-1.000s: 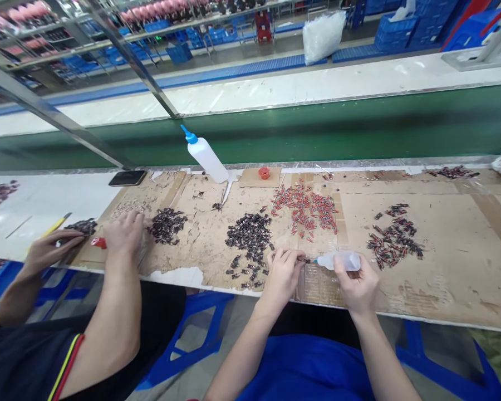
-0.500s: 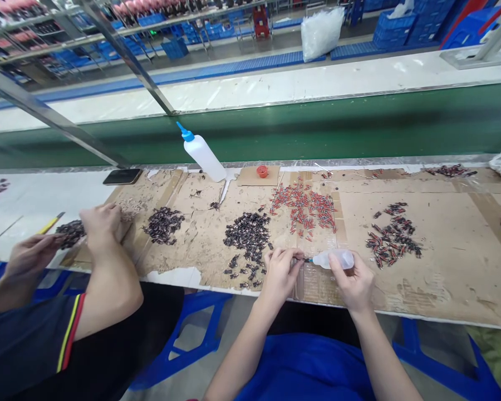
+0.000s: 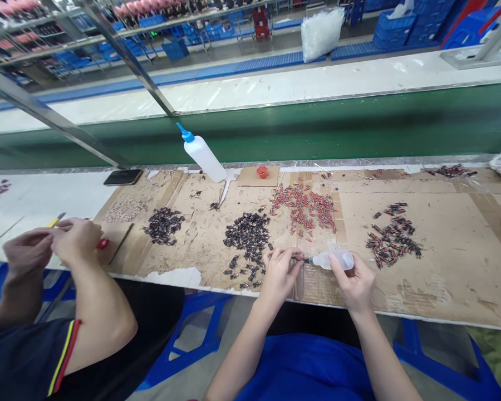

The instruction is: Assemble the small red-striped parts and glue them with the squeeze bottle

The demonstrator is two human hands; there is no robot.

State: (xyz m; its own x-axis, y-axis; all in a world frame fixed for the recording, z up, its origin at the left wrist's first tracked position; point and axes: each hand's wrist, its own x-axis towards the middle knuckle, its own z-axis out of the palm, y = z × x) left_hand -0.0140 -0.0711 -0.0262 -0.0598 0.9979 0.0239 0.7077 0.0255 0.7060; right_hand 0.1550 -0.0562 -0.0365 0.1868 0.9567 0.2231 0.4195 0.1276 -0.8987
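Observation:
My right hand [image 3: 359, 282] grips a small translucent squeeze bottle [image 3: 330, 259] lying sideways, its narrow tip pointing left. Fingers of my left hand [image 3: 280, 273] are pinched on a tiny part whose shape is mostly hidden. The bottle's tip meets or nearly meets that part; I cannot tell whether they touch. Beside my left hand lies a heap of small black parts [image 3: 247, 236]. Red parts with metal pins [image 3: 303, 206] are spread just beyond both hands. To the right of the bottle sits a pile of joined black-and-red parts [image 3: 393, 236].
A large white bottle with a blue nozzle [image 3: 204, 159] stands behind, near a red cap-like cup [image 3: 262, 172] and a phone [image 3: 123, 177]. At left, a co-worker's hands [image 3: 73, 239] work near another black heap [image 3: 163, 225]. Cardboard [image 3: 446, 245] covers the table.
The co-worker's right hand has moved left to meet the other hand, uncovering a small pale pile and a red object. My own hands and the bottle stay almost still.

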